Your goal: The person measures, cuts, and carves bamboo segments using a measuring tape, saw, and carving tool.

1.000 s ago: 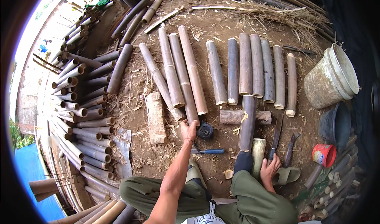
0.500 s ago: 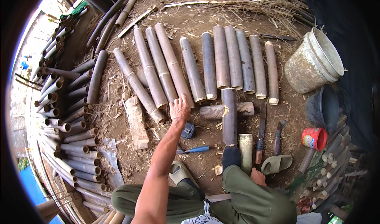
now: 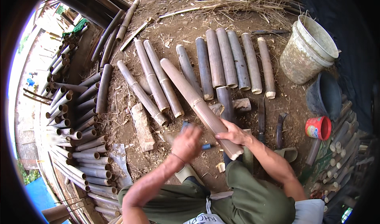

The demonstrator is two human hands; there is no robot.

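Observation:
A long brown bamboo tube is lifted off the ground and tilted, its near end above my knee. My right hand grips it near that lower end, thumb across the top. To the left of the tube, my left hand is smeared by motion, its fingers unclear. Beneath the lifted tube, a darker bamboo piece rests across a short log, both partly covered. A blue-handled tool shows only in part behind the tube.
Several bamboo tubes lie in a row ahead. At right are a long knife, a curved blade, a dirty bucket, a dark bucket and a red tub. Stacked bamboo lines the left.
The bamboo tube has been raised from the row and swung toward me. My right hand has come up and taken hold of it; my left hand has moved nearer and off it.

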